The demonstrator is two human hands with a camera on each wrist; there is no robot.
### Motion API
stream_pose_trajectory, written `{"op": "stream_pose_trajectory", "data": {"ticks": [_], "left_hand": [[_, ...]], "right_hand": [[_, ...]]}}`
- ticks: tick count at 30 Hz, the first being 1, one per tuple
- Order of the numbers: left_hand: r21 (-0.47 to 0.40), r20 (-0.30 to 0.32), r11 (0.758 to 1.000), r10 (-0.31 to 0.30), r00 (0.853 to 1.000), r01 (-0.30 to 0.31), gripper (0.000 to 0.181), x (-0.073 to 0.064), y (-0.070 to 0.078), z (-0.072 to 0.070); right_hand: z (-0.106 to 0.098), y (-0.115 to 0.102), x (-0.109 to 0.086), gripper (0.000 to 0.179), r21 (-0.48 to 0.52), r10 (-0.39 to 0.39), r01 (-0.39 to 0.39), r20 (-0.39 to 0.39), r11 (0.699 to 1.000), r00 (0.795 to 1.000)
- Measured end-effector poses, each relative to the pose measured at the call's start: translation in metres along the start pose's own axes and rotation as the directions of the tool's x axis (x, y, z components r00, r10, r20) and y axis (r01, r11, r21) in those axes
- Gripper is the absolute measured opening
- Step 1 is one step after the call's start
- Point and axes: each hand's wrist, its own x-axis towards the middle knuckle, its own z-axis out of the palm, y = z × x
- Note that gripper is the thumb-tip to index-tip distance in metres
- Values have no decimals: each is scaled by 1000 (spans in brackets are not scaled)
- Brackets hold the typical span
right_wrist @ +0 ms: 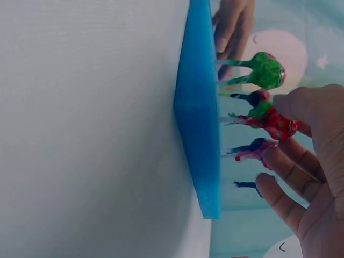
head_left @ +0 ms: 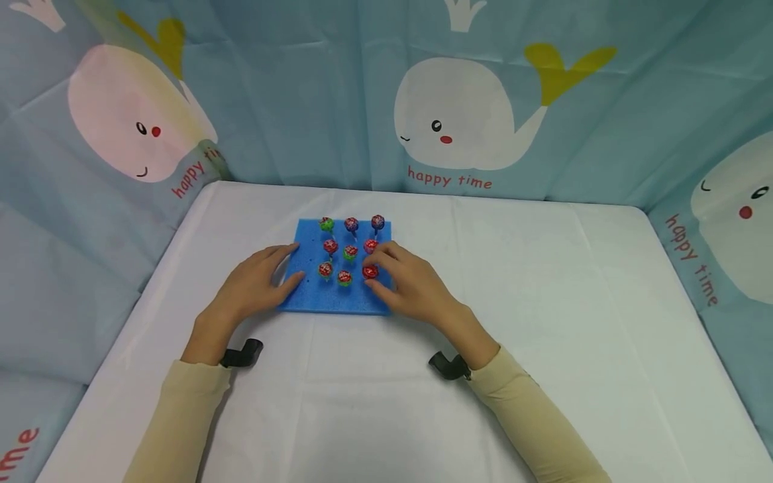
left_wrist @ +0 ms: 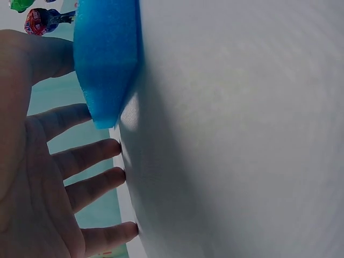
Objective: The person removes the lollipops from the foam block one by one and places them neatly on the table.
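A blue foam board (head_left: pixel 302 268) lies on the table, with several wrapped lollipops standing upright in it on their sticks. My left hand (head_left: pixel 250 285) is at the board's left side, thumb and index finger touching its edge; in the left wrist view the other fingers (left_wrist: pixel 99 188) are spread and fairly straight. At the front right corner my right hand (head_left: pixel 413 282) has thumb and fingers curled about a red lollipop (head_left: pixel 370 272). In the right wrist view that red lollipop (right_wrist: pixel 279 126) sits between thumb and fingers, its stick still in the board.
Other lollipops stand close by, among them a green-and-red one (head_left: pixel 344 278) and a dark blue one (head_left: pixel 378 221). White cloth (head_left: pixel 531 302) covers the table. A whale-print curtain (head_left: pixel 326 100) hangs behind and at the sides.
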Motion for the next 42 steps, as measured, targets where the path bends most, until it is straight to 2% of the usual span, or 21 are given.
{"op": "stream_pose_trajectory", "data": {"ticks": [8, 15, 20, 28, 34, 42], "left_hand": [[-4, -4, 1000, 15, 1000, -15, 74, 4, 1, 1], [-11, 11, 1000, -1, 1000, 1, 73, 0, 0, 3], [-12, -1, 1000, 8, 1000, -8, 71, 0, 1, 5], [-8, -9, 1000, 12, 1000, -12, 71, -1, 1, 2], [-22, -4, 1000, 12, 1000, -12, 71, -1, 3, -1], [-22, 13, 1000, -5, 1000, 5, 73, -1, 1, 0]], "right_hand": [[0, 2, 0, 27, -2, -14, 14, -18, 1000, 1000], [4, -3, -2, 27, -75, -4, 1, -33, 997, 999], [5, -6, -3, 27, -106, -13, 7, -62, 994, 998], [8, -10, -1, 27, -127, -39, 28, -88, 991, 995], [6, -11, 0, 30, -136, -35, 19, -110, 990, 993], [6, -12, 0, 25, -130, -27, 9, -140, 991, 990]]}}
